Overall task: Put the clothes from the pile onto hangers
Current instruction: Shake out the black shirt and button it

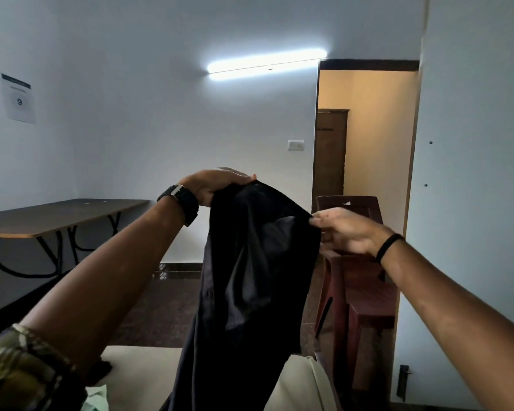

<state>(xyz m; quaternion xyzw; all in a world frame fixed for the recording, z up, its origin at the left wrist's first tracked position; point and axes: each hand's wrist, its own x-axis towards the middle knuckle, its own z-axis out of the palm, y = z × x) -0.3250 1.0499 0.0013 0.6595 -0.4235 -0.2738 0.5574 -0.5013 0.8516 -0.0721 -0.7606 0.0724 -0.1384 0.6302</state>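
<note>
Sleeve: a camouflage-patterned cloth cuff is being seen nearest, at the lower left.
Garment: a dark navy, soft woven shirt is being held up mid-air, its lower part hanging towards a cream surface.
Left hand: the top edge is being gripped, fingers curled over the fabric.
Right hand: the opposite top edge is being pinched between thumb and fingers.
Handling: the cloth is being judged light, limp and easily slipping; the shoulder seams are being favoured as holds.
Hanger: none is being shown.
Beyond: a reddish-brown wooden chair and a dark folding table are being seen.
</note>
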